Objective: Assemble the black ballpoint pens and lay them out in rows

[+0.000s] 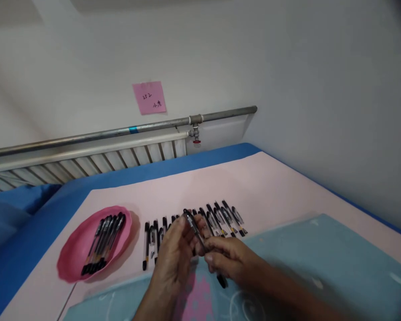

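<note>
A black-capped gel pen (194, 226) slants between my two hands, cap end up and away from me. My left hand (177, 249) is curled round the upper part of the pen, thumb on one side and fingers on the other. The thumb and fingers of my right hand (229, 258) pinch the lower barrel, and the dark lower end sticks out beneath. Just beyond my hands lie rows of pen parts: barrels (146, 245), loose caps (237, 215) and small tips (152, 254). My hands hide the middle of these rows.
To the left, a pink oval tray (68, 267) holds several capped pens (103, 243). A light blue patterned cloth (287, 258) covers the near side of the pale pink tabletop (254, 174). Behind the table are a radiator (137, 154) and a metal pipe (103, 133). A wall stands to the right.
</note>
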A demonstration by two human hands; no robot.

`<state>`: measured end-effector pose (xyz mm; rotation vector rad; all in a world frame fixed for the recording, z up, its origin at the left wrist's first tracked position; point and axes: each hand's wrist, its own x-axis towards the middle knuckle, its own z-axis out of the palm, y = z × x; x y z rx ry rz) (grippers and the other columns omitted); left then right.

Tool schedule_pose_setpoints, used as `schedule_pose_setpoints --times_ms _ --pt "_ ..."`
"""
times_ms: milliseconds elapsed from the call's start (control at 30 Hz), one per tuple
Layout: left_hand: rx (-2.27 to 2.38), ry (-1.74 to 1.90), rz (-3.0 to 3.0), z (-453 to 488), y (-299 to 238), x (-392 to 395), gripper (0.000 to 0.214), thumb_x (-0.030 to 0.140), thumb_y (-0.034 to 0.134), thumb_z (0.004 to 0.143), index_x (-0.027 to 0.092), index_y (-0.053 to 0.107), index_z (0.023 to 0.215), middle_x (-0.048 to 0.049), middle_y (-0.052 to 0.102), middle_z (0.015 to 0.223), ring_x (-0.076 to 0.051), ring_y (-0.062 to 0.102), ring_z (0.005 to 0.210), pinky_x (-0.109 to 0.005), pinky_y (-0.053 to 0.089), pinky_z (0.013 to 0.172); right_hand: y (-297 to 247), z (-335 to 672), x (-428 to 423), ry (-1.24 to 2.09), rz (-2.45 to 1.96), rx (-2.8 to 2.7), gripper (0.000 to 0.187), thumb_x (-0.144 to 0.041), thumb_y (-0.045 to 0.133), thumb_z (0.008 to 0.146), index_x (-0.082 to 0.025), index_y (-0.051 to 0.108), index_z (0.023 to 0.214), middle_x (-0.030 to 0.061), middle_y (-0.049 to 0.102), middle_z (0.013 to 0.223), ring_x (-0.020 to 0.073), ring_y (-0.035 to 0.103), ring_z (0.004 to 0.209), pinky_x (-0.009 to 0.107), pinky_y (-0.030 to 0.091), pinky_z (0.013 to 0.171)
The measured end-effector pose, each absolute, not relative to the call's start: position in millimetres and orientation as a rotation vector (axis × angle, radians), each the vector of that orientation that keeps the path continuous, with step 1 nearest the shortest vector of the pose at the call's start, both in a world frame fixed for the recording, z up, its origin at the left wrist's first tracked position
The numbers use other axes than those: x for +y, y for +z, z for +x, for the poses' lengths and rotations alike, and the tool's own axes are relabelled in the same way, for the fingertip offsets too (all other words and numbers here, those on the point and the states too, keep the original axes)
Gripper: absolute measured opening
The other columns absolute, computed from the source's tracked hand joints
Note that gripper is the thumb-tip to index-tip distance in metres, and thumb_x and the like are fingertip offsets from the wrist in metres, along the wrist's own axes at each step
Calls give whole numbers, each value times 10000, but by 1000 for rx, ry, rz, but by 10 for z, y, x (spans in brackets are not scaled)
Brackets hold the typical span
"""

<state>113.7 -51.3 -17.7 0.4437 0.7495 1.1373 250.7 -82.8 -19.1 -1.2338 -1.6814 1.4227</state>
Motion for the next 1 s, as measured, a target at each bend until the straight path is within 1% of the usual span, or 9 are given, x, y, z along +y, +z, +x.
schedule_pose_setpoints --times_ms 233,300,367,433,500,567,767,900,1000 --pt "805 1458 433 736 -142 -240 113 207 629 701 126 603 775 -40 621 703 -156 610 700 -288 494 660 -82 2521 -884 1540 -1261 -1786 119 -207 464 778 -159 538 699 -28 485 587 76 433 535 184 307 485" --pt "826 1554 352 605 -119 -174 61 162 618 689 131 582 728 -8 581 663 -120 586 642 -239 489 588 -92 2530 -882 1549 -1234 -1773 135 -202 451 780 -154 547 699 -22 487 586 76 431 528 186 310 480" --pt "811 1477 365 555 -109 -165 67 109 613 664 135 567 706 36 495 584 -51 469 466 -159 393 417 -136 2537 -872 1535 -1210 -1710 168 -199 419 793 -148 568 733 -11 499 598 73 419 510 188 309 469" --pt "795 1244 456 602 -113 -217 98 141 623 679 138 588 770 63 402 542 -16 315 375 -131 240 319 -188 2542 -857 1550 -1186 -1646 202 -195 391 802 -139 585 784 -5 511 600 66 399 477 189 301 451" --pt "786 1006 557 705 -124 -303 201 231 629 710 135 610 885 60 384 562 -7 260 375 -125 168 309 -216 2548 -843 1614 -1156 -1603 217 -193 377 802 -136 586 813 -6 515 589 61 387 449 186 300 436" --pt "775 894 620 803 -136 -384 280 278 630 718 116 616 945 48 393 586 -2 250 392 -122 162 318 -208 2556 -833 1679 -1108 -1571 210 -197 376 796 -139 578 803 -9 524 587 55 388 431 180 299 422" --pt "773 978 648 899 -172 -448 246 268 660 693 93 643 865 64 328 513 -6 227 393 -125 174 325 -167 2567 -826 1853 -1015 -1495 201 -252 413 786 -131 570 825 -15 539 600 37 357 376 170 261 360" --pt "801 1053 628 933 -226 -428 223 268 681 671 108 643 821 75 301 477 -9 221 388 -119 153 319 -253 2550 -824 1751 -1067 -1405 122 -262 558 731 -146 523 751 -43 502 572 32 373 426 157 272 397" --pt "793 1082 601 950 -254 -419 208 269 692 658 116 635 788 81 286 464 -11 221 384 -119 152 316 -250 2546 -820 1727 -1096 -1352 160 -246 626 664 -151 503 702 -57 470 547 38 394 449 163 282 421"
